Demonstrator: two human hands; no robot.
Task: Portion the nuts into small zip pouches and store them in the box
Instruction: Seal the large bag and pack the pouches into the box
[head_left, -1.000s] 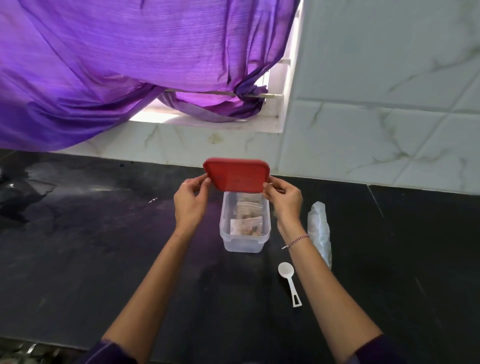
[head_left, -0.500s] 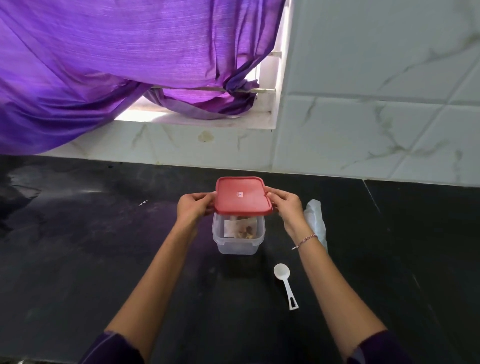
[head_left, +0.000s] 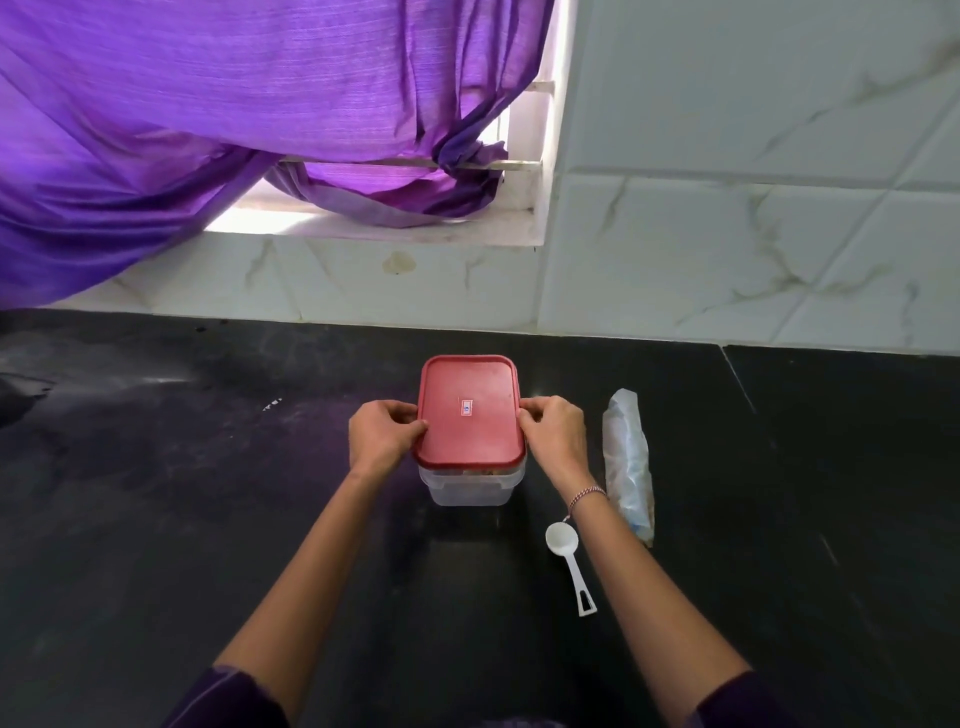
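Observation:
A clear plastic box (head_left: 467, 491) stands on the black counter (head_left: 208, 519) in the middle of the view. A red lid (head_left: 469, 410) lies flat on top of it and hides the pouches inside; only a thin strip of contents shows under the lid's front edge. My left hand (head_left: 383, 434) grips the lid's left edge with curled fingers and thumb on top. My right hand (head_left: 555, 430) grips the lid's right edge the same way.
A white plastic scoop (head_left: 569, 558) lies on the counter just right of my right forearm. A crumpled clear plastic bag (head_left: 627, 465) lies further right. White marble tiles and a window sill with a purple curtain (head_left: 234, 130) rise behind the counter.
Both hands brought the red lid down from a tilted hold above the box onto its rim. The pouches inside are now covered.

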